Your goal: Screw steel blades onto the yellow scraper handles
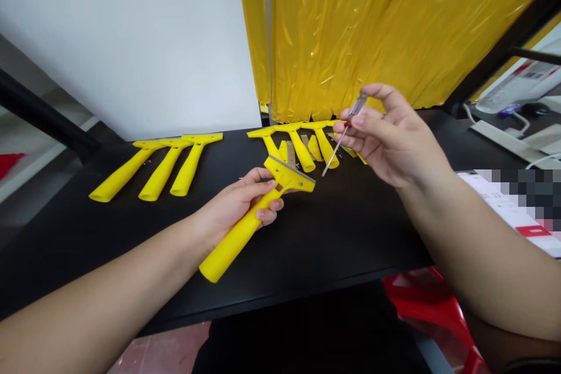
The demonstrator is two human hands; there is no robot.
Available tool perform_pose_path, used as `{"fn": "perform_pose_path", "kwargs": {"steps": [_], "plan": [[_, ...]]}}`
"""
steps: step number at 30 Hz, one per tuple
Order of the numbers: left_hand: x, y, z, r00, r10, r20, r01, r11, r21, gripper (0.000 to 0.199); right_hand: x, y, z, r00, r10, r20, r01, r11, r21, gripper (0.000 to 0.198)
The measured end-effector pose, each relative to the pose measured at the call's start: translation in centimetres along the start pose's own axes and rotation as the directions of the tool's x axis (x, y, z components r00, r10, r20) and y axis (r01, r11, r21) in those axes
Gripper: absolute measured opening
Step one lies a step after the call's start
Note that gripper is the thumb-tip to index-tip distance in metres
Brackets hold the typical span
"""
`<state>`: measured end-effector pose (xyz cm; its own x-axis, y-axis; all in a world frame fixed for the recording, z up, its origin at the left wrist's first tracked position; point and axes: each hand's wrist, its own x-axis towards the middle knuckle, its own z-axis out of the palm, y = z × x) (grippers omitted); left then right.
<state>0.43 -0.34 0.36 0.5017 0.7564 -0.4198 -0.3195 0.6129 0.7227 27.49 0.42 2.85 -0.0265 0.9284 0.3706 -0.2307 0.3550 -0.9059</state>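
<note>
My left hand (245,201) is closed around the neck of a yellow scraper (236,238), whose handle points down toward me. A metal blade edge runs along the scraper's head, and a screw shows near its right end. My right hand (390,134) pinches a small screwdriver (357,106) by its clear handle. The screwdriver's thin shaft slants down to the left, its tip apart from the scraper head and just to its upper right.
Several yellow scrapers (189,168) lie on the black table (350,234), on the left and at the back. Loose yellow plates and blades (291,155) are among the back ones. A white panel (153,41) and yellow plastic sheeting (372,29) stand behind. Papers (491,193) lie at right.
</note>
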Motion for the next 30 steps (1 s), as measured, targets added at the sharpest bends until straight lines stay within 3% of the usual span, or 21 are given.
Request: {"fn": "perform_pose_path", "kwargs": {"steps": [3, 7, 10, 16, 26, 30], "plan": [[0.1, -0.2, -0.2, 1.0, -0.017, 0.008, 0.017, 1.0, -0.007, 0.022, -0.9, 0.3, 0.6, 0.989, -0.14, 0.039, 0.144, 0.981, -0.131, 0.058], [0.0, -0.1, -0.1, 0.999, -0.041, 0.014, 0.041, 0.998, -0.045, 0.022, -1.7, 1.3, 1.4, 0.945, -0.249, 0.212, 0.294, 0.931, -0.218, 0.047], [-0.1, 0.1, 0.1, 0.999, -0.047, 0.009, 0.048, 0.997, -0.052, 0.021, -1.7, 2.0, 1.6, 0.917, -0.312, 0.247, 0.368, 0.901, -0.228, 0.042], [-0.2, 0.1, 0.2, 0.999, -0.046, 0.012, 0.046, 0.998, -0.051, 0.019, -1.7, 2.4, 1.6, 0.917, -0.335, 0.216, 0.386, 0.884, -0.264, 0.039], [-0.1, 0.0, 0.0, 0.998, -0.04, 0.046, 0.043, 0.997, -0.062, 0.019, -1.9, 2.6, 2.0, 0.876, -0.39, 0.284, 0.446, 0.878, -0.172, 0.04], [-0.3, 0.1, 0.1, 0.999, -0.041, 0.034, 0.043, 0.997, -0.065, 0.021, -1.7, 3.0, 1.8, 0.895, -0.395, 0.208, 0.442, 0.851, -0.285, 0.043]]}}
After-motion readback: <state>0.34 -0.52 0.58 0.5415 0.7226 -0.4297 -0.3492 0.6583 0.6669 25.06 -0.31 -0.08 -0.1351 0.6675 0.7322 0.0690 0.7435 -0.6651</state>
